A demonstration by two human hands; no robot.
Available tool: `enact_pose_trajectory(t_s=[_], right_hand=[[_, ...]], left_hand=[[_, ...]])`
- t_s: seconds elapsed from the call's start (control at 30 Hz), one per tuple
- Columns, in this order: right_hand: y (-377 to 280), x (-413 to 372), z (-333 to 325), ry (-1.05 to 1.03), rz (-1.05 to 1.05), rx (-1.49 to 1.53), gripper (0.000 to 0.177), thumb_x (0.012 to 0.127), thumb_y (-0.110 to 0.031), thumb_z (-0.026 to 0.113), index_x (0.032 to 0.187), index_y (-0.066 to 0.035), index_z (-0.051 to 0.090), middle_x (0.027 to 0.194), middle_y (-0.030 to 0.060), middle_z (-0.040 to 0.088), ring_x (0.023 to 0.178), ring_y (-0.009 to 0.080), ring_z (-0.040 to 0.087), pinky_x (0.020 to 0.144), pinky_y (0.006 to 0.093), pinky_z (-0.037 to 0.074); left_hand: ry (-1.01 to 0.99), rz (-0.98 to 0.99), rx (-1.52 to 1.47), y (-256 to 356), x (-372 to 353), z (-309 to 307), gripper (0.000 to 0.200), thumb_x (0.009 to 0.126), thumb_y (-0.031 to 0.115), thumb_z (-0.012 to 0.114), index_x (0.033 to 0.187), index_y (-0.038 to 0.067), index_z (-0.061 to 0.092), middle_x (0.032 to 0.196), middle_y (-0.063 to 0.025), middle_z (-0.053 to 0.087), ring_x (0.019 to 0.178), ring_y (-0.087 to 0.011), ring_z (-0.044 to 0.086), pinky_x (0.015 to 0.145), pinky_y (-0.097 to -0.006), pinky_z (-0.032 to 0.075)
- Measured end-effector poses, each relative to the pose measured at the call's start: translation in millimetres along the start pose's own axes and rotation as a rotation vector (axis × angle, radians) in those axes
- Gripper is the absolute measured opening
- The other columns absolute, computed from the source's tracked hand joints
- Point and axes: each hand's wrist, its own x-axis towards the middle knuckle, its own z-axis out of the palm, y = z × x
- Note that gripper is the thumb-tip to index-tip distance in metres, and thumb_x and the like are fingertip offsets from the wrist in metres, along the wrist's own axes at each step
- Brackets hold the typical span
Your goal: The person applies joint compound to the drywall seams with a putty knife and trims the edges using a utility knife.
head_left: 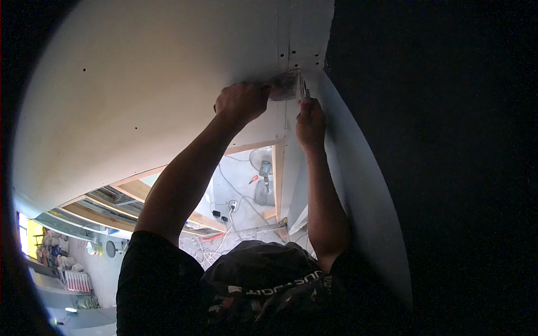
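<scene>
Gripping a taping knife (287, 85), left hand (242, 102) hides its handle; right hand (311, 120) fingers' grip unclear

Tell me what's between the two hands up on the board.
In the head view, the taping knife fills the gap: the left hand grips its handle, and the right hand is at the blade's far edge.
</scene>
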Motion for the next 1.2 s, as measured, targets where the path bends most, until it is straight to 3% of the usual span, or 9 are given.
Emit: enact_pose_trajectory(t_s=[0.07, 0.1, 0.17, 0.67, 0.77, 1.0, 1.07, 1.1, 1.2], right_hand=[[-15, -3, -5, 0.038, -0.101, -0.176, 0.034, 0.106, -0.029, 0.043, 0.101, 0.0, 0.06, 0.087, 0.0175, 0.066, 0.072, 0.0321, 0.064, 0.069, 0.0415, 0.049], [-22, -5, -7, 0.037, -0.094, -0.177, 0.034, 0.106, -0.029, 0.043, 0.101, 0.0, 0.06, 0.087, 0.0175, 0.066, 0.072, 0.0321, 0.064, 0.069, 0.0415, 0.049], [-36, -6, -9, 0.004, 0.039, -0.163, 0.035, 0.106, -0.03, 0.041, 0.102, 0.0, 0.059, 0.088, 0.0227, 0.065, 0.083, 0.0439, 0.063, 0.077, 0.0472, 0.049], [-2, -35, -3, -0.055, 0.075, -0.278, 0.035, 0.106, -0.032, 0.038, 0.106, -0.002, 0.056, 0.093, 0.0272, 0.065, 0.091, 0.0501, 0.062, 0.078, 0.0542, 0.048], [-4, -40, -6, -0.077, 0.129, -0.283, 0.037, 0.106, -0.032, 0.038, 0.104, -0.001, 0.057, 0.091, 0.0273, 0.065, 0.089, 0.0504, 0.062, 0.077, 0.0546, 0.048], [6, -76, -33, -0.198, 0.238, -0.445, 0.037, 0.106, -0.031, 0.04, 0.1, 0.001, 0.058, 0.09, 0.0269, 0.065, 0.089, 0.0498, 0.062, 0.077, 0.0534, 0.048], [1, -80, -35, -0.027, 0.068, -0.265, 0.038, 0.106, -0.033, 0.041, 0.099, -0.001, 0.059, 0.091, 0.0252, 0.065, 0.086, 0.0475, 0.063, 0.076, 0.0499, 0.049], [2, -70, -32, -0.01, -0.004, -0.222, 0.031, 0.107, -0.031, 0.04, 0.103, -0.003, 0.052, 0.085, 0.0257, 0.062, 0.08, 0.0497, 0.06, 0.068, 0.055, 0.046], [-18, -33, -22, -0.005, 0.09, -0.091, 0.031, 0.107, -0.031, 0.041, 0.103, -0.002, 0.053, 0.087, 0.0253, 0.061, 0.083, 0.0467, 0.06, 0.07, 0.0528, 0.046]], left_hand=[[0.022, 0.017, 0.02, 0, -1, -1, 0.036, 0.101, 0.045, 0.04, 0.121, 0.035, 0.068, 0.109, -0.0128, 0.072, 0.097, -0.0377, 0.071, 0.077, -0.0575, 0.06], [0.015, 0.018, 0.021, -1, -2, -1, 0.036, 0.101, 0.045, 0.04, 0.121, 0.035, 0.068, 0.109, -0.0128, 0.072, 0.097, -0.0377, 0.071, 0.077, -0.0575, 0.06], [0.035, 0.096, 0.093, -1, -2, -1, 0.036, 0.101, 0.044, 0.041, 0.121, 0.032, 0.069, 0.108, -0.0132, 0.072, 0.094, -0.0381, 0.071, 0.076, -0.0577, 0.06], [0.046, -0.04, -0.037, 4, -5, -7, 0.04, 0.099, 0.041, 0.047, 0.107, 0.013, 0.074, 0.097, -0.021, 0.073, 0.091, -0.0418, 0.072, 0.069, -0.0603, 0.059], [0.077, 0.03, -0.008, 0, 0, 0, 0.041, 0.099, 0.039, 0.047, 0.107, 0.009, 0.073, 0.096, -0.02, 0.073, 0.09, -0.0415, 0.072, 0.07, -0.0602, 0.059], [0.108, 0.013, -0.051, 7, -7, -18, 0.032, 0.099, 0.034, 0.047, 0.114, 0.02, 0.072, 0.101, -0.0193, 0.073, 0.095, -0.041, 0.071, 0.073, -0.0608, 0.058], [-0.001, 0.036, 0.039, 9, -10, -19, 0.032, 0.1, 0.037, 0.045, 0.117, 0.027, 0.071, 0.107, -0.0185, 0.072, 0.099, -0.0405, 0.07, 0.077, -0.0598, 0.058], [-0.008, 0.049, 0.042, 9, -11, -16, 0.032, 0.1, 0.037, 0.045, 0.117, 0.027, 0.071, 0.107, -0.0185, 0.072, 0.099, -0.0405, 0.07, 0.077, -0.0598, 0.058], [0.036, 0.057, -0.045, 7, -6, -13, 0.034, 0.101, 0.042, 0.044, 0.12, 0.028, 0.069, 0.111, -0.0185, 0.071, 0.102, -0.0402, 0.069, 0.08, -0.0585, 0.058]])
